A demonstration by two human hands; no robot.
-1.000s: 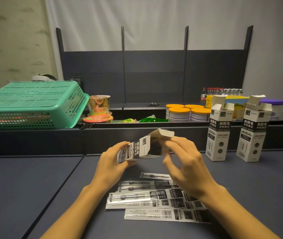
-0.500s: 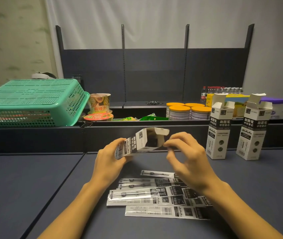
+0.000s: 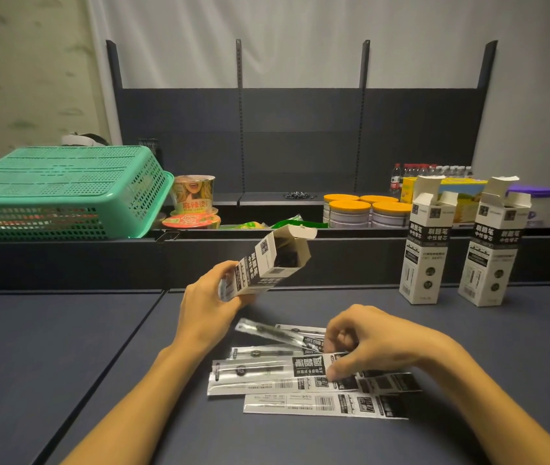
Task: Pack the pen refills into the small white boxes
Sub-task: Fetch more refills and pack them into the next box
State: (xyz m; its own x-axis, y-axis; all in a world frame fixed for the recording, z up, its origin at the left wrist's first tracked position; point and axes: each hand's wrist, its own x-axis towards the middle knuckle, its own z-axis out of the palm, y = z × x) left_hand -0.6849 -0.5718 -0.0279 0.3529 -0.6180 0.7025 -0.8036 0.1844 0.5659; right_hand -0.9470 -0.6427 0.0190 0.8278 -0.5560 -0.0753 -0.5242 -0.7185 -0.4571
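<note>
My left hand (image 3: 208, 302) grips a small white box (image 3: 267, 265) above the dark table, tilted with its open flap end up and to the right. My right hand (image 3: 364, 340) is down on the pile of pen refill packets (image 3: 300, 384) and pinches one refill packet (image 3: 277, 333) by its end, its other end lifted toward the left. Two more white boxes, one (image 3: 426, 253) and another (image 3: 491, 256), stand upright with open flaps at the right rear of the table.
A green plastic basket (image 3: 55, 193) sits on the ledge at the left. Instant noodle cups (image 3: 193, 199), orange-lidded tins (image 3: 364, 208), water bottles (image 3: 431, 172) and a yellow carton (image 3: 461, 199) line the shelf behind. A dark raised ledge (image 3: 334, 260) bounds the table's far edge.
My right hand left the box's open end and dropped to the refill pile, where it now pinches one packet. My left hand tilted the box's open end further up.
</note>
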